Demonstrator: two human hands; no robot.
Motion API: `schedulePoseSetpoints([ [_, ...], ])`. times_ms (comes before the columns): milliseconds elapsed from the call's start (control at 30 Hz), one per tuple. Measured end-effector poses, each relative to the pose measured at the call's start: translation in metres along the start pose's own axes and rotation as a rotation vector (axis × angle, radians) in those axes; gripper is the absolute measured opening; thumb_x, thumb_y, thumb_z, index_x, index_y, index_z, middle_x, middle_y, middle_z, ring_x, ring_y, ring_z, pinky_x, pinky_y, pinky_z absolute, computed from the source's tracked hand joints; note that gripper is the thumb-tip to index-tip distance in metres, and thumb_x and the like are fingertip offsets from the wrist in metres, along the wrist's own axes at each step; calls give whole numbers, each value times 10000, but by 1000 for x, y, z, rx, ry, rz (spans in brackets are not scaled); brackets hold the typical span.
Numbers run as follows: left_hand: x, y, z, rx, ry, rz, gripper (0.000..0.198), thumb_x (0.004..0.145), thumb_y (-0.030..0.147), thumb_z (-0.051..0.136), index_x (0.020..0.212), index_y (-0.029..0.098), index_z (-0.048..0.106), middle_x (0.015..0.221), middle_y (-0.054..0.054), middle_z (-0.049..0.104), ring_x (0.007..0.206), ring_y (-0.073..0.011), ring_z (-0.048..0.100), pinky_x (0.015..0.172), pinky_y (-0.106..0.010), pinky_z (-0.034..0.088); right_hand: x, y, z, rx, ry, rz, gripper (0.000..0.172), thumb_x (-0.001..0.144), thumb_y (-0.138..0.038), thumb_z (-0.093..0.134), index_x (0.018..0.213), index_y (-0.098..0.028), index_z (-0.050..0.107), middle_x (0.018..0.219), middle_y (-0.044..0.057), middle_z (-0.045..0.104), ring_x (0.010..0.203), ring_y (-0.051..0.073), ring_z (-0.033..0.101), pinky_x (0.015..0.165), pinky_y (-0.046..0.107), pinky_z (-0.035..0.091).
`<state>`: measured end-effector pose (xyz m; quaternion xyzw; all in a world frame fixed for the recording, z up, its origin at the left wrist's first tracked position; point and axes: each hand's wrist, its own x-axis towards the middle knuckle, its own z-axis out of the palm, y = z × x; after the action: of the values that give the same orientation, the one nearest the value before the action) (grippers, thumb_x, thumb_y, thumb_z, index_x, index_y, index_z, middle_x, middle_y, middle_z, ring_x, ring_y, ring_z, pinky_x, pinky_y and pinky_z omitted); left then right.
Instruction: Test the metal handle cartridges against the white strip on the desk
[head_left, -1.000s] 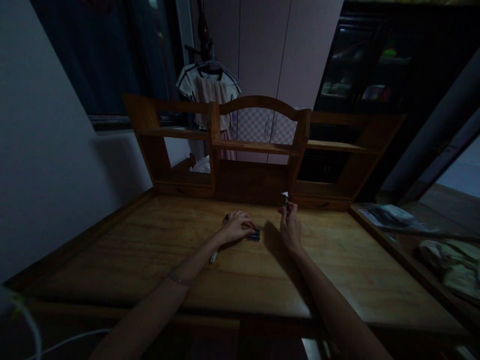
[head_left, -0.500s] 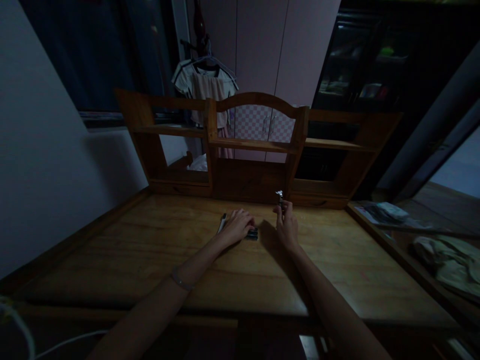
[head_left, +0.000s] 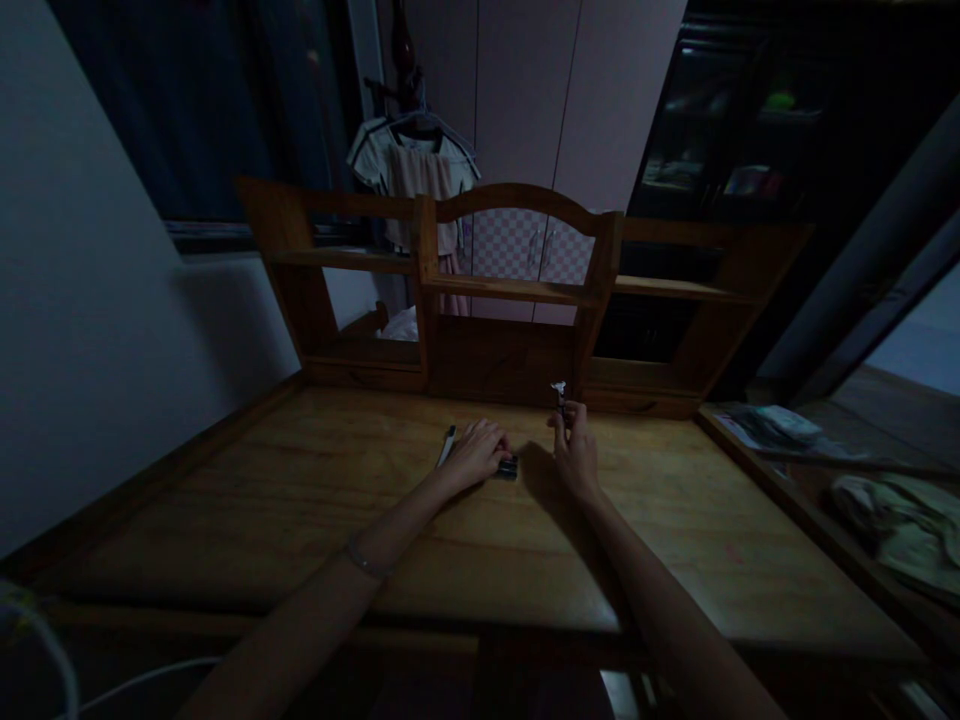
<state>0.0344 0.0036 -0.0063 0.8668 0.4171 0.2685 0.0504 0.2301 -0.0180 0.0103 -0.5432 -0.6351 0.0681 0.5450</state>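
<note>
My right hand (head_left: 574,450) is raised a little over the desk, fingers closed round a slim dark-handled tool (head_left: 559,393) with a shiny metallic head pointing up. Its exact kind is too small and dim to tell. On the desktop, my left hand (head_left: 478,450) lies palm down with fingers bent over some small dark pieces (head_left: 508,467), which stick out at its right side. The palm hides the rest of them. Beside the left hand, a white pen-like stick (head_left: 447,445) with a dark end lies on the wooden desk (head_left: 330,480).
A wooden shelf unit (head_left: 517,292) stands along the desk's back edge. Clothes (head_left: 416,170) hang behind it, before a pink wardrobe (head_left: 525,110). On the right, a lower surface holds plastic packets (head_left: 784,425) and crumpled cloth (head_left: 900,525). A white cable (head_left: 150,675) runs at lower left.
The camera view has shifted very slightly. Both hands keep nearly the same pose, the right still gripping the upright tool and the left still over the dark pieces.
</note>
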Motion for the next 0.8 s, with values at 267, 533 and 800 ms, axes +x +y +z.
schedulePoseSetpoints([
  [267, 9, -12, 3, -700, 145, -352, 143, 834, 322, 567, 828, 179, 568, 837, -8, 585, 831, -161, 551, 784, -301, 427, 0, -1, 0, 205, -55, 65, 281, 878, -468, 466, 1018, -225, 461, 786, 21, 626, 597, 159, 606, 542, 265, 431],
  [533, 14, -25, 7, -1512, 125, -428, 179, 785, 274, 647, 864, 122, 596, 829, -65, 650, 782, -156, 644, 707, -257, 507, 4, -5, 4, 758, -359, 300, 309, 738, -484, 639, 861, -226, 522, 673, -25, 581, 557, 125, 535, 537, 249, 425],
  [800, 9, -19, -2, -1702, 77, -453, 170, 765, 192, 675, 892, 81, 653, 934, -101, 700, 872, -166, 660, 842, -263, 508, 2, -1, 9, 757, -550, 415, 429, 791, -593, 516, 719, -179, 598, 495, -47, 428, 394, 74, 301, 377, 225, 205],
])
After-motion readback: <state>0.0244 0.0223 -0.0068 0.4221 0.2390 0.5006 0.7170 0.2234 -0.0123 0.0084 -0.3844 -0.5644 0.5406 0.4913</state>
